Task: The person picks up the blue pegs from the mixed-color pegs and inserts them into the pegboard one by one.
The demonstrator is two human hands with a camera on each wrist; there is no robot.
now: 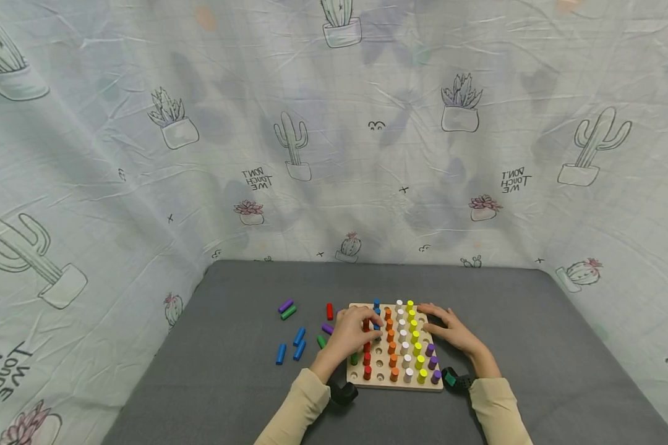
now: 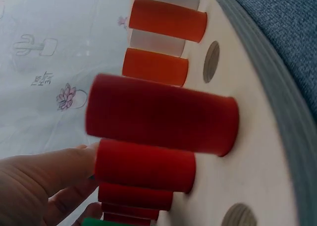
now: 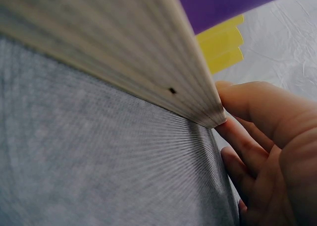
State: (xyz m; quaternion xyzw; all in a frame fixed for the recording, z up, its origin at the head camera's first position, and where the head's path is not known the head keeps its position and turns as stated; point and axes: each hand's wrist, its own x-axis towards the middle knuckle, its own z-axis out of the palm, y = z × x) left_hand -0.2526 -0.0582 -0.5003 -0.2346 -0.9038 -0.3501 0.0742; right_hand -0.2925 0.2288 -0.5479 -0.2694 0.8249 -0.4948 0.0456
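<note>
A wooden pegboard (image 1: 395, 384) lies on the grey table, with rows of red, orange, white, yellow and purple pegs upright in its holes. My left hand (image 1: 352, 330) reaches over the board's left side and pinches a blue peg (image 1: 376, 328) between thumb and fingers, in the blue row. In the left wrist view, red pegs (image 2: 161, 114) partly hide the fingers and what they hold. At the board's right edge my right hand (image 1: 453, 332) grips the wood. Its thumb (image 3: 252, 99) lies at the upper edge, with the other fingers along the side.
Loose pegs lie left of the board: several blue ones (image 1: 281, 354), a red one (image 1: 329, 311), and purple (image 1: 286, 305) and green (image 1: 288, 312) ones. Some lie partly behind the left hand. A cactus-print curtain (image 1: 367, 154) hangs behind the table (image 1: 245, 284).
</note>
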